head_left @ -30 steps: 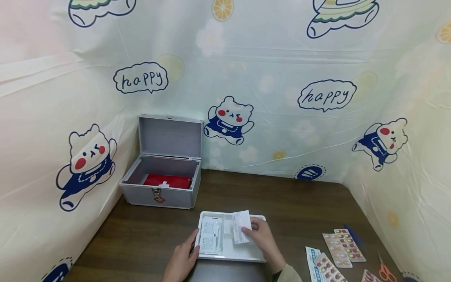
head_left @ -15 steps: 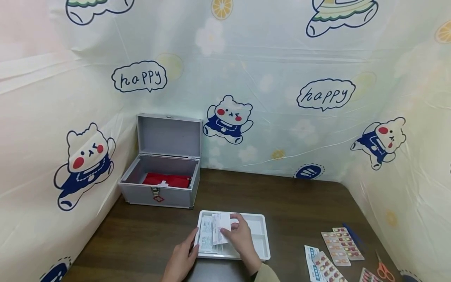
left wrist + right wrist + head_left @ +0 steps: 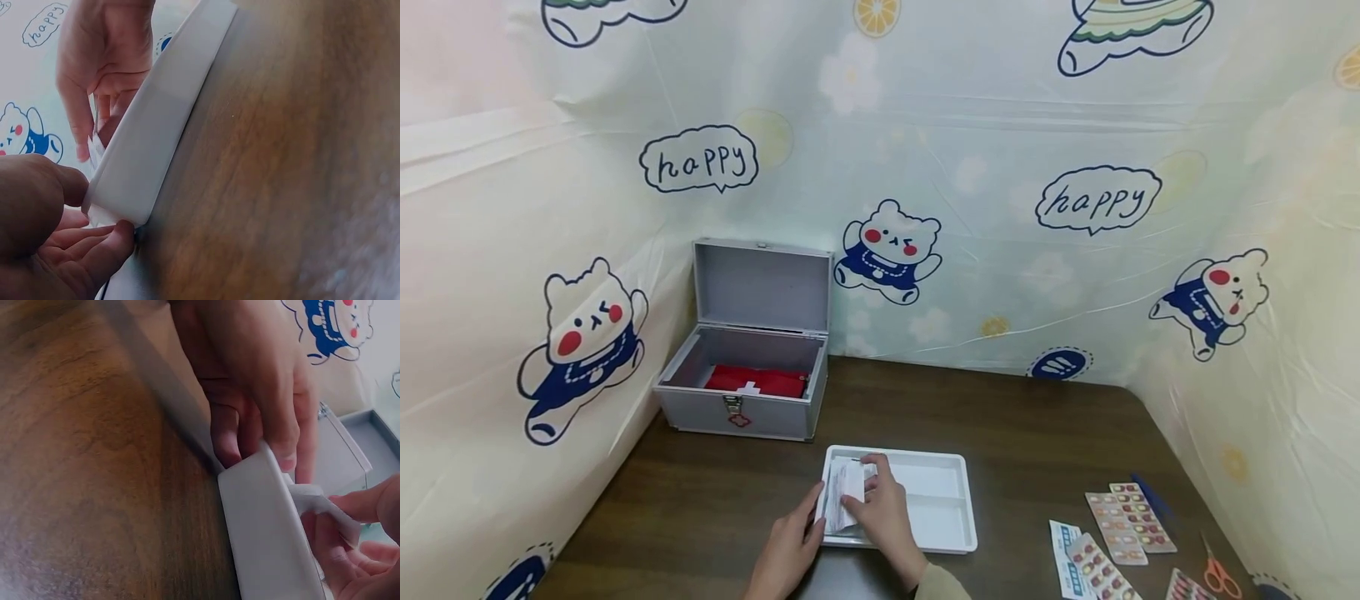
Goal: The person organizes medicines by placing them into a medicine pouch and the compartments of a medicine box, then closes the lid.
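Observation:
My left hand [image 3: 786, 543] grips the left end of a white compartment tray [image 3: 936, 477]. In the left wrist view the thumb lies at the rim and the fingers bend against the tray's outer wall [image 3: 150, 131]. My right hand [image 3: 886, 510] pinches a white paper packet [image 3: 852, 482] over the left compartment. That packet [image 3: 331, 512] is tilted between thumb and fingers in the right wrist view. Flat packets lie in the compartment beneath, mostly hidden by the hand and the held packet. White floor shows in the tray's right compartments.
An open silver first-aid case [image 3: 741, 412] stands at the back left with a red pouch [image 3: 771, 383] inside. At the right lie several blister packs [image 3: 1142, 521], a blue-and-white packet [image 3: 1066, 554], orange-handled scissors [image 3: 1221, 577] and a slim blue object [image 3: 1152, 495].
My right hand has carried the white packet leftward from the tray's middle to over its left compartment. The left hand keeps its grip on the tray's end.

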`<state>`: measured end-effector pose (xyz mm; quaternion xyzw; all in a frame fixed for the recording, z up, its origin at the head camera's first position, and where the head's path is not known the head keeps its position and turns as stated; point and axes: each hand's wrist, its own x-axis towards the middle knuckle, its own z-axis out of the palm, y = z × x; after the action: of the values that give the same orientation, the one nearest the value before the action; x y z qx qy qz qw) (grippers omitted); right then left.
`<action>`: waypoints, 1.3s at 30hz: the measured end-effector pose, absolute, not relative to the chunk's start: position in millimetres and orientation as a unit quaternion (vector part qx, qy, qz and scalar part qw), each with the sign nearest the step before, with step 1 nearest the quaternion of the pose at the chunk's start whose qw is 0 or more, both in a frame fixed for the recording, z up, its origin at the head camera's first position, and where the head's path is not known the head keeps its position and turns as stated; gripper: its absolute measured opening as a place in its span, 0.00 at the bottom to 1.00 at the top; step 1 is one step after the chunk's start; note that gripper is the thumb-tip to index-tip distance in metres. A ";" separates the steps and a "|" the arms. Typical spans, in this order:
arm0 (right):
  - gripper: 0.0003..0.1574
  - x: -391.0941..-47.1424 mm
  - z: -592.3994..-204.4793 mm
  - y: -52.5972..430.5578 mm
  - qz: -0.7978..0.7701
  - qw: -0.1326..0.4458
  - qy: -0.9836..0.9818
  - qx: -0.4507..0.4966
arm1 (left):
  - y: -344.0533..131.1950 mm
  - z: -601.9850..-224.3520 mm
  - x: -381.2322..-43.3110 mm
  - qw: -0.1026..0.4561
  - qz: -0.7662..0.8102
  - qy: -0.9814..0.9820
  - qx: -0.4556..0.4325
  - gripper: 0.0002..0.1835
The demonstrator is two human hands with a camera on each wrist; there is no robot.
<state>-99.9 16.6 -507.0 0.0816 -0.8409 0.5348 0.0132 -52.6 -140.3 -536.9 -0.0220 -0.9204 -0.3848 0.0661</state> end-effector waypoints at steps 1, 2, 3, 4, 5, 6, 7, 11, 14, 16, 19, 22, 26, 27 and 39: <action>0.33 -99.1 -507.5 16.0 0.531 0.014 -0.843 0.088 | -140.6 -536.7 -52.9 0.067 -0.381 -0.922 -0.025 0.27; 0.31 -98.2 -507.6 15.6 0.525 0.014 -0.846 0.093 | -140.7 -536.6 -53.3 0.068 -0.379 -0.923 -0.027 0.27; 0.29 -97.1 -507.8 15.6 0.516 0.015 -0.851 0.097 | -140.6 -536.2 -53.6 0.068 -0.378 -0.923 -0.026 0.27; 0.27 -95.5 -507.5 16.1 0.505 0.018 -0.857 0.100 | -140.4 -536.1 -54.1 0.069 -0.377 -0.923 -0.026 0.27; 0.25 -93.5 -506.7 17.0 0.492 0.022 -0.864 0.102 | -140.1 -535.9 -54.6 0.070 -0.375 -0.924 -0.029 0.27; 0.24 -91.0 -505.3 18.4 0.477 0.028 -0.872 0.106 | -139.6 -535.9 -55.1 0.070 -0.375 -0.924 -0.031 0.27; 0.22 -88.2 -503.9 20.5 0.463 0.034 -0.879 0.107 | -139.1 -535.5 -55.5 0.068 -0.376 -0.924 -0.033 0.27; 0.19 -76.3 -496.3 34.2 0.423 0.053 -0.897 0.117 | -137.3 -535.3 -55.4 0.052 -0.380 -0.923 -0.029 0.27; 0.18 -71.6 -493.4 49.3 0.423 0.062 -0.894 0.135 | -138.2 -534.9 -54.5 0.045 -0.384 -0.922 -0.015 0.28; 0.18 -70.3 -493.0 62.2 0.425 0.074 -0.890 0.145 | -138.8 -534.5 -54.2 0.039 -0.389 -0.920 -0.004 0.28; 0.20 -69.0 -493.4 85.8 0.409 0.097 -0.896 0.146 | -139.1 -534.2 -54.5 0.024 -0.393 -0.919 0.007 0.29; 0.23 -66.5 -494.1 113.6 0.382 0.097 -0.910 0.130 | -138.4 -535.3 -54.8 0.015 -0.395 -0.919 0.012 0.29; 0.25 -63.4 -496.2 153.9 0.343 0.049 -0.934 0.081 | -137.7 -535.0 -54.6 0.018 -0.392 -0.920 0.008 0.28; 0.25 -63.1 -496.8 165.2 0.331 0.039 -0.940 0.072 | -137.7 -534.7 -54.6 0.021 -0.391 -0.920 0.007 0.28; 0.40 -76.8 -497.3 293.8 0.145 0.053 -0.983 0.094 | -137.6 -532.3 -56.1 0.011 -0.393 -0.919 0.025 0.28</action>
<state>-76.8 293.8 -497.3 0.0945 -0.9835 0.1452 0.0528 -56.1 -137.6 -532.3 0.0246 -0.9192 -0.3929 0.0109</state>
